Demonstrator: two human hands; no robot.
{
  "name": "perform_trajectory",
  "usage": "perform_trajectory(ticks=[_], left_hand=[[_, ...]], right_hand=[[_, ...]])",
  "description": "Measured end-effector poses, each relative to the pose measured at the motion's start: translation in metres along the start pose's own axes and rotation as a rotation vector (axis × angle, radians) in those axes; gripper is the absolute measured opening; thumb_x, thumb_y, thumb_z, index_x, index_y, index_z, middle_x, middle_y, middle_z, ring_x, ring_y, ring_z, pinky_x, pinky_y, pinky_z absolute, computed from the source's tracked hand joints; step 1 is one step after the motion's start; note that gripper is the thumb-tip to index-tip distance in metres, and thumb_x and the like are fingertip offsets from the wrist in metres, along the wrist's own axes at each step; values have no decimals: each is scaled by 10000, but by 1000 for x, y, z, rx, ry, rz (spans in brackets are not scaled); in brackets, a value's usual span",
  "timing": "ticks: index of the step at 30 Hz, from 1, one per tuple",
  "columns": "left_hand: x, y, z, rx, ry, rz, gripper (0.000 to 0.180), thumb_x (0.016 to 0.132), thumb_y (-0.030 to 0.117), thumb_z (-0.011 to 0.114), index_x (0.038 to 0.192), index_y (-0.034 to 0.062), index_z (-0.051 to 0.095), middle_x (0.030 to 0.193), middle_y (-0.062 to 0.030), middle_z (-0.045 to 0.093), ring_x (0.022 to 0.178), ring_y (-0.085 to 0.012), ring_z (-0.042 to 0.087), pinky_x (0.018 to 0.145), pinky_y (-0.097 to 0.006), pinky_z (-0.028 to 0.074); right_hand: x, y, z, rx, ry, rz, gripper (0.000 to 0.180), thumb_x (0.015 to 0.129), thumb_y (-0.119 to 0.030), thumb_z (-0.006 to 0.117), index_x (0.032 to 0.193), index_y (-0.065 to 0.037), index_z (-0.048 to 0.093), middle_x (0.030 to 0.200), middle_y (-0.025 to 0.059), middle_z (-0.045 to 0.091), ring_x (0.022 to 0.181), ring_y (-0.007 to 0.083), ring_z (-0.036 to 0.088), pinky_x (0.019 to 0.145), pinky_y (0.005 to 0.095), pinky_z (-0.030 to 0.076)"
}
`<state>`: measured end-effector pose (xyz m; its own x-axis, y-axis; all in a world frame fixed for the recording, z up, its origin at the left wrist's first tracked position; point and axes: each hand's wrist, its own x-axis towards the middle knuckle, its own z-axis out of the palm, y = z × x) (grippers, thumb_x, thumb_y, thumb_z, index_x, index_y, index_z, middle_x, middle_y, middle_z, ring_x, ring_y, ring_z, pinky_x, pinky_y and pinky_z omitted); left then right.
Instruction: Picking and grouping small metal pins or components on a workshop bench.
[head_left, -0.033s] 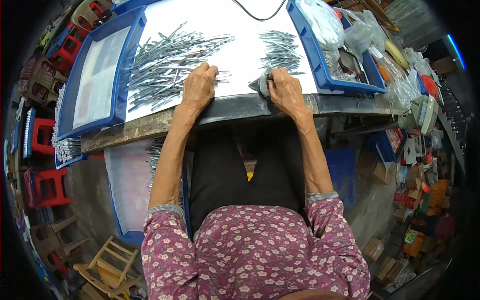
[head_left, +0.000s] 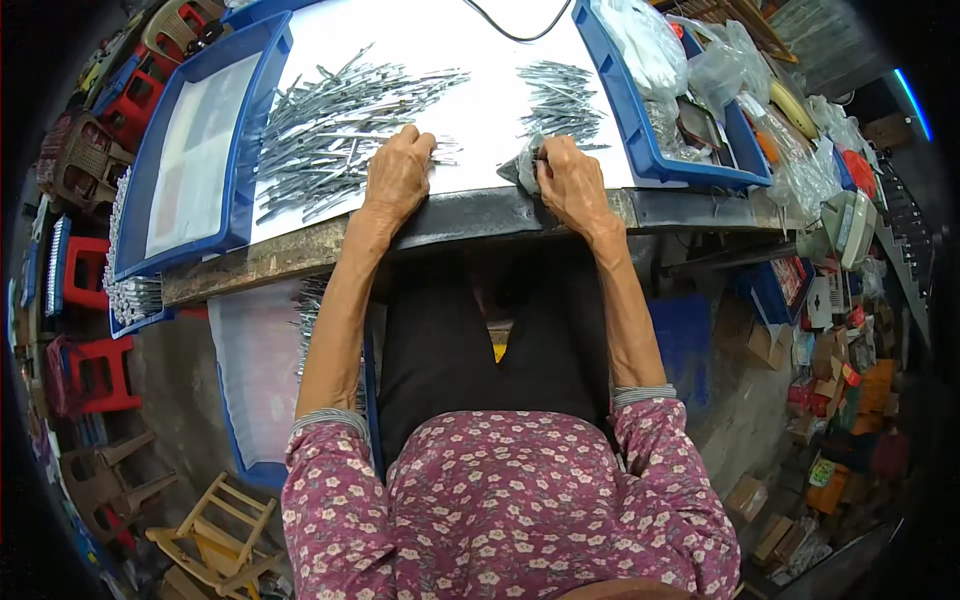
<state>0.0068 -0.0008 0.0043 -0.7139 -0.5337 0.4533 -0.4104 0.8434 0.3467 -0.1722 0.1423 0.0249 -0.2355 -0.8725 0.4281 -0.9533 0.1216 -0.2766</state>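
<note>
Slim grey metal rods lie in a large loose heap (head_left: 335,130) on the white table top (head_left: 490,90). At the heap's near right edge rests my left hand (head_left: 398,178), its fingers curled down; their tips are hidden, so what they pinch does not show. A few thin rod ends (head_left: 446,151) stick out just right of those fingers. My right hand (head_left: 574,180) is closed on a crumpled grey cloth (head_left: 525,168) by the table's front edge. Just beyond it lies a smaller bundle of similar rods (head_left: 560,98), roughly side by side.
A blue tray (head_left: 240,195) with a pale liner stands left of the heap. Another blue tray (head_left: 715,176), full of plastic bags, stands at the right. A black cable (head_left: 520,38) curves across the far side. Below are a wooden chair (head_left: 225,530) and red stools (head_left: 105,375).
</note>
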Motion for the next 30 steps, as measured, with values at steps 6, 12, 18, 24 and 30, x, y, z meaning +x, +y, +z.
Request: perform_trajectory(ticks=[6,12,18,24,30], left_hand=[[-1,6,-1,-52,96,64,90,729,-21,540,809,-3,506,769,-126,483,757,-296,522,637,-390,440],[0,44,-7,-446,150,-117,85,778,-5,514,860,-4,490,769,-146,562,712,-280,559,619,-359,442],[-8,87,-4,-1005,-6,-289,83,855,86,468,891,16,492,716,-40,564,667,-99,506,594,-243,401],[-10,104,1,-1340,19,-316,76,835,69,473,871,2,481,695,-21,554,603,-44,434,558,-171,350],[-18,111,-4,-1438,-14,-359,103,844,92,484,899,6,478,694,-22,552,621,-35,458,564,-164,356]], right_hand=[[-7,2,-2,95,149,57,70,749,-39,522,768,19,489,706,169,519,616,324,525,561,396,413],[-15,6,-6,599,147,334,83,766,-44,547,740,33,529,566,27,492,509,91,445,464,249,366],[-20,-20,-26,1074,89,562,49,773,-33,560,741,-1,541,577,-2,492,476,40,418,423,181,316],[-33,-32,-30,1184,22,533,37,753,-12,571,764,9,543,593,-4,513,467,35,419,424,168,316],[-43,-35,-35,1194,-29,458,88,730,6,583,814,7,556,612,-14,521,492,30,444,444,158,346]])
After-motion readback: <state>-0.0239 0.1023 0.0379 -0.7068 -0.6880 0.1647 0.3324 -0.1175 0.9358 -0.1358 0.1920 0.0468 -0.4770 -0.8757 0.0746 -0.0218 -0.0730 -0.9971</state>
